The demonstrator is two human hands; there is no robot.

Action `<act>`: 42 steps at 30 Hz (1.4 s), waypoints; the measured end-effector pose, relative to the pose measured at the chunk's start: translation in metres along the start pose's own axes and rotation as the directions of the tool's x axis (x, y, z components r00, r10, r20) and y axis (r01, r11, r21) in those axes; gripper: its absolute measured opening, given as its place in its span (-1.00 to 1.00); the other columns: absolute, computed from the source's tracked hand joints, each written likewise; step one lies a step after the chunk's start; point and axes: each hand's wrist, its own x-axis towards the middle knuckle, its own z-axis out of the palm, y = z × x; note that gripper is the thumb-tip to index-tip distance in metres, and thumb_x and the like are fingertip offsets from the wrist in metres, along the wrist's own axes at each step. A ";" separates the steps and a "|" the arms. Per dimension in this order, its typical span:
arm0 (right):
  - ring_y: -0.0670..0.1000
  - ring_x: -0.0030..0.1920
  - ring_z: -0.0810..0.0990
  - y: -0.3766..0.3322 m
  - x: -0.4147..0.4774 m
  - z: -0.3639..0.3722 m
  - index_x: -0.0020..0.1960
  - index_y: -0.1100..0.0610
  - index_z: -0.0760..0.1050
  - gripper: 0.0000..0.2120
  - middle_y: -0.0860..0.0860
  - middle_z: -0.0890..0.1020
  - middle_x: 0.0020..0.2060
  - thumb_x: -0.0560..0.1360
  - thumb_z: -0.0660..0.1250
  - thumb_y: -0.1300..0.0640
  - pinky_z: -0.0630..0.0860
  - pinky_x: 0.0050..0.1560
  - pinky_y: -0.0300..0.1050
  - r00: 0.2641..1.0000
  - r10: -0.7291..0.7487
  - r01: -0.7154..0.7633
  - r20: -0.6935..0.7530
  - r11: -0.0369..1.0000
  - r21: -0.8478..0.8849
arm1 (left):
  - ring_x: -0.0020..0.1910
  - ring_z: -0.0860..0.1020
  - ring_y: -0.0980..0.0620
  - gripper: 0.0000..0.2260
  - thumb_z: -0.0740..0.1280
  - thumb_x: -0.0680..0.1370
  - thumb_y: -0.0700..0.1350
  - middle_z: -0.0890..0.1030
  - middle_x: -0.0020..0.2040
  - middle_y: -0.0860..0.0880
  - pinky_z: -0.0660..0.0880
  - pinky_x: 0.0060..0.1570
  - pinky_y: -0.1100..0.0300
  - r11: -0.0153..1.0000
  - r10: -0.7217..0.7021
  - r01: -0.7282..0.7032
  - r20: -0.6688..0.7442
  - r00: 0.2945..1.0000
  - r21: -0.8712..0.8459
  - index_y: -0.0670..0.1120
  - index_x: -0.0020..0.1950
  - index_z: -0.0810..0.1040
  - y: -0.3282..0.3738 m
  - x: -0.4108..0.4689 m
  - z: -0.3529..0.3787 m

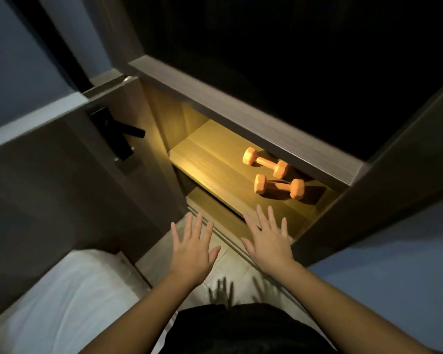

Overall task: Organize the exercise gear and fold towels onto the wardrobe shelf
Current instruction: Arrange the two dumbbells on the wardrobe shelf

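On my feed the gear half of the job looks done. The back dumbbell (265, 162) and the front dumbbell (279, 186), both orange, lie side by side, close but apart. They sit on the lit shelf (210, 159) just right of the frame's centre, toward its right end. The towels are what is left, I judge. I see none on the shelf, and I cannot tell whether the white cloth (69, 297) at lower left is bedding or a towel. The left hand (192, 254) and right hand (269, 241) hover low in the centre, palms down. Their fingers are straight and spread wide, holding nothing. The right one is nearer the shelf, the left over the pale floor (230, 267). The shelf's left half is bare wood, so I reckon a stack would fit there. As for obstacles, the board (241, 108) above overhangs the shelf. The left door (49, 187) with its black handle (123, 131) and the right door (394, 175) narrow the opening.
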 end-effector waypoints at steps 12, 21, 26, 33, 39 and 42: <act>0.20 0.54 -0.26 -0.007 0.057 0.031 0.57 -0.10 -0.28 -0.37 0.08 -0.20 0.57 0.61 -0.09 -0.25 -0.12 0.49 0.33 0.957 0.289 -0.289 0.002 0.955 0.069 | 0.56 -0.24 -0.11 -0.37 -0.11 0.62 0.26 -0.17 0.60 -0.08 -0.17 0.46 -0.29 0.976 0.218 -0.218 -0.006 0.976 -0.021 0.02 0.58 -0.27 -0.046 0.122 0.027; 0.20 0.55 -0.22 -0.055 0.097 0.133 0.58 -0.09 -0.24 -0.36 0.09 -0.18 0.57 0.62 -0.07 -0.25 -0.10 0.49 0.31 0.852 0.518 -0.511 -0.080 0.855 0.088 | 0.57 -0.20 -0.12 -0.38 -0.08 0.63 0.25 -0.13 0.61 -0.08 -0.13 0.47 -0.30 0.908 0.417 -0.413 -0.041 0.908 0.072 0.01 0.60 -0.19 -0.098 0.185 0.120; 0.20 0.56 -0.20 -0.107 0.078 0.199 0.58 -0.09 -0.21 -0.36 0.08 -0.12 0.58 0.62 -0.04 -0.24 -0.09 0.49 0.31 0.797 0.583 -0.583 -0.156 0.811 0.052 | 0.57 -0.18 -0.13 -0.36 -0.04 0.62 0.25 -0.11 0.61 -0.09 -0.14 0.46 -0.31 0.877 0.481 -0.478 -0.155 0.863 0.053 0.00 0.60 -0.16 -0.129 0.161 0.183; 0.19 0.56 -0.17 -0.160 0.045 0.227 0.58 -0.11 -0.19 -0.35 0.06 -0.09 0.58 0.60 -0.02 -0.26 -0.09 0.48 0.29 0.720 0.624 -0.631 -0.304 0.771 0.090 | 0.57 -0.17 -0.14 -0.34 -0.01 0.61 0.27 -0.10 0.61 -0.09 -0.13 0.46 -0.31 0.831 0.550 -0.547 -0.279 0.787 0.095 0.01 0.59 -0.16 -0.163 0.133 0.210; 0.20 0.56 -0.14 -0.153 0.050 0.204 0.58 -0.09 -0.16 -0.37 0.08 -0.06 0.58 0.61 -0.01 -0.24 -0.04 0.49 0.29 0.693 0.604 -0.642 -0.394 0.766 0.047 | 0.57 -0.09 -0.17 -0.37 0.01 0.61 0.25 -0.02 0.60 -0.12 -0.06 0.45 -0.32 0.792 0.608 -0.566 -0.380 0.697 0.229 0.00 0.59 -0.08 -0.146 0.159 0.184; 0.20 0.56 -0.17 -0.134 0.071 0.192 0.59 -0.07 -0.16 -0.38 0.09 -0.12 0.58 0.62 -0.02 -0.22 -0.03 0.50 0.30 0.704 0.589 -0.635 -0.396 0.772 0.020 | 0.57 -0.11 -0.17 -0.38 -0.01 0.62 0.23 -0.02 0.60 -0.13 -0.08 0.46 -0.32 0.785 0.619 -0.555 -0.389 0.682 0.276 0.00 0.59 -0.08 -0.130 0.188 0.171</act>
